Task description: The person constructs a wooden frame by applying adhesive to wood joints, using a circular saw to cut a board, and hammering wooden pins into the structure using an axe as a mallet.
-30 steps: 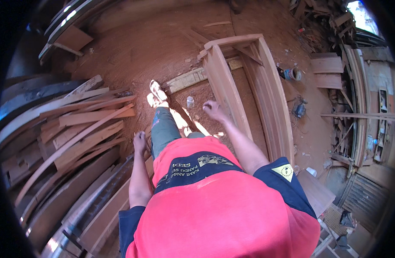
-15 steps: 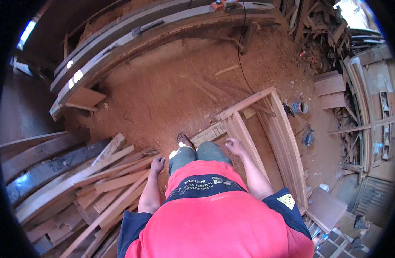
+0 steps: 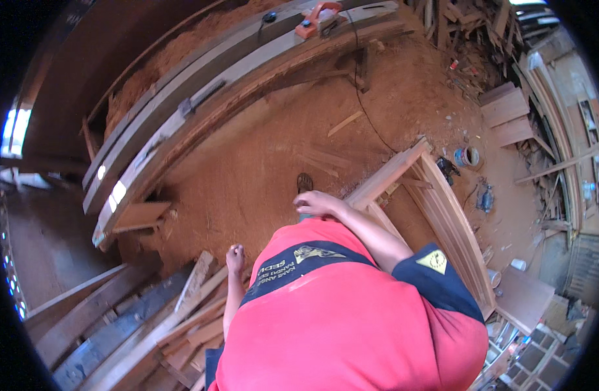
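Observation:
My right hand (image 3: pixel 317 203) is in front of my waist, its fingers loosely bent and partly apart, with nothing seen in them. It lies nearest the corner of a long wooden frame (image 3: pixel 394 171) that stands to my right. My left hand (image 3: pixel 235 258) hangs beside my body with its fingers curled in and nothing visible in them. Below it, to the left, is a stack of loose boards (image 3: pixel 194 326). One sandalled foot (image 3: pixel 304 182) shows ahead on the brown floor. Neither hand appears to touch any wood.
Ahead runs a long beam bench (image 3: pixel 247 64) bearing an orange power planer (image 3: pixel 320 21) and a hammer-like tool (image 3: pixel 188 105). A black cable (image 3: pixel 364 111) trails from it to the floor by the frame. A tin can (image 3: pixel 467 157) and a plastic bottle (image 3: pixel 486 199) lie right; scrap wood is piled beyond.
I have stepped and turned toward the bench, which now shows more of the planer. My right hand has swung inward across my front. My left hand still hangs at my side.

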